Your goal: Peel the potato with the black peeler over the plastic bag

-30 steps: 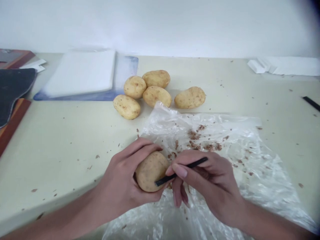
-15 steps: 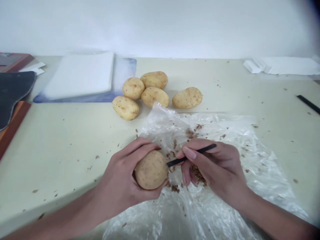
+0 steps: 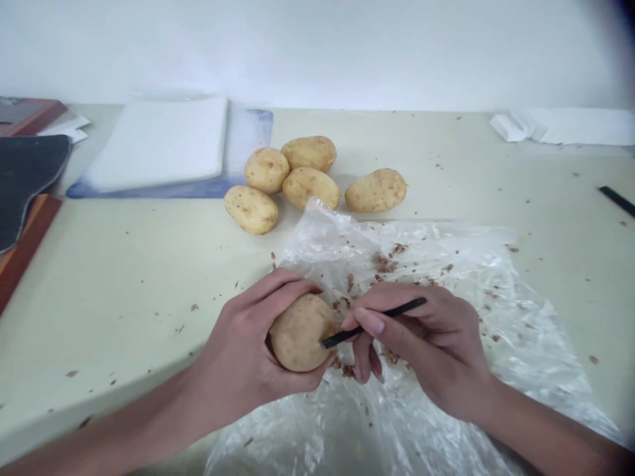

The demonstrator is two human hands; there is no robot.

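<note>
My left hand (image 3: 253, 340) wraps round a pale brown potato (image 3: 299, 334) above the near edge of the table. In my right hand (image 3: 421, 337) a thin black strip (image 3: 376, 322), like a flat stick or blade, is pinched between thumb and fingers. Its tip meets the right side of the potato. Under both hands spreads a crumpled clear plastic sheet (image 3: 476, 264). Brown peel scraps (image 3: 384, 263) lie scattered on the sheet, partly hidden by my right hand.
Several potatoes (image 3: 311, 188) lie beyond the sheet. A stack of white sheets (image 3: 159, 142) rests on a blue-edged board (image 3: 248, 149) at the back left. White folded packets (image 3: 580, 125) are at the back right, another black strip (image 3: 618, 199) at the right edge, a dark pad (image 3: 30, 178) far left.
My right hand has moved slightly left and down, taking the black strip's tip from the potato's right edge onto its face. The left hand still holds the potato; the view has shifted a little.
</note>
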